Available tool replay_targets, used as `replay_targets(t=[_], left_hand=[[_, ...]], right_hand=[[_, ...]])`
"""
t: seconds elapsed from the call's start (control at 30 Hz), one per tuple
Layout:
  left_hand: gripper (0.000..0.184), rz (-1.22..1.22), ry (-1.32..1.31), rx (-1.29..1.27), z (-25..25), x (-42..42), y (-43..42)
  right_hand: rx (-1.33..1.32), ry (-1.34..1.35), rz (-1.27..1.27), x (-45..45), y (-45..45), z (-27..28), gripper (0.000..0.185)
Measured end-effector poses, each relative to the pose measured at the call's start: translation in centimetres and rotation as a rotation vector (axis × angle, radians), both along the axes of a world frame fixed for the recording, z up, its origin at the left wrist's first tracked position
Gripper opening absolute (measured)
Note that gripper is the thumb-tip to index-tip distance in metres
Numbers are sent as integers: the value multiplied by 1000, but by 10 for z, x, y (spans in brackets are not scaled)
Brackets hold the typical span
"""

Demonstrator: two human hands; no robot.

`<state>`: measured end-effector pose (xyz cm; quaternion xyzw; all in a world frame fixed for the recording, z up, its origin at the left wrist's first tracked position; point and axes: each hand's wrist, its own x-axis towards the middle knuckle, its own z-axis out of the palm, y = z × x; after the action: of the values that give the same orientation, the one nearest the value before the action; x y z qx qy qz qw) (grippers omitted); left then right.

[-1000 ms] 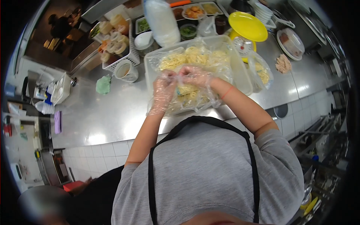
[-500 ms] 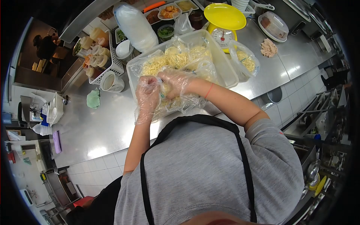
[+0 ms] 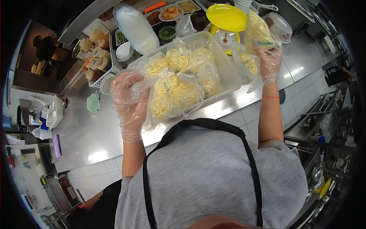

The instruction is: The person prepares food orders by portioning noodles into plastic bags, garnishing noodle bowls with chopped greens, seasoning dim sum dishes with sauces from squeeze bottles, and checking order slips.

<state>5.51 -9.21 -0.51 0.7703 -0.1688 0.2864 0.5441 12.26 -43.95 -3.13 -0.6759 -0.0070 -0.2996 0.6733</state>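
My right hand (image 3: 270,61), in a clear plastic glove, is closed on a bag of noodles (image 3: 259,32), lifted at the right of the yellow scale (image 3: 225,38). My left hand (image 3: 131,97), gloved too, has curled fingers at the left edge of a clear plastic tub (image 3: 228,76); thin clear plastic lies about them, and whether they grip it I cannot make out. Several bags of noodles (image 3: 171,89) fill the tub. Just right of the tub, another noodle bag (image 3: 248,64) rests on the steel counter, partly behind my right hand.
A white basket of sauce bottles (image 3: 114,57), a large clear bag (image 3: 136,29) and food trays (image 3: 170,13) line the back. A green cloth (image 3: 93,102) lies left, a lidded dish (image 3: 277,26) back right. A person (image 3: 45,45) is at far upper left.
My hands have moved apart. The right one has risen to the right with a noodle bag, while the left has shifted left and a little down from the middle of the tub.
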Motion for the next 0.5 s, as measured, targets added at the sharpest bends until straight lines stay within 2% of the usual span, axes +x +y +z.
replay_targets(t=[0.1,0.2,0.27,0.3,0.33,0.4,0.5], left_hand=[[32,35,5,29,-3,0,4],[30,35,-1,56,-1,-2,2],[29,50,-5,93,1,-3,4],[28,58,-5,128,2,-4,5],[28,59,-2,129,0,-5,6],[26,50,0,75,-4,-3,8],[27,44,6,97,-3,-3,7]], right_hand=[[-29,-58,-133,8,-34,-73,51],[-18,45,-166,9,-40,-133,50],[-386,288,-262,-5,-35,-144,53],[-504,426,-293,-18,-22,-119,56],[-503,429,-290,-22,-22,-118,56],[-725,445,-237,-25,-26,-117,55],[-751,494,-153,-26,-31,-111,57]])
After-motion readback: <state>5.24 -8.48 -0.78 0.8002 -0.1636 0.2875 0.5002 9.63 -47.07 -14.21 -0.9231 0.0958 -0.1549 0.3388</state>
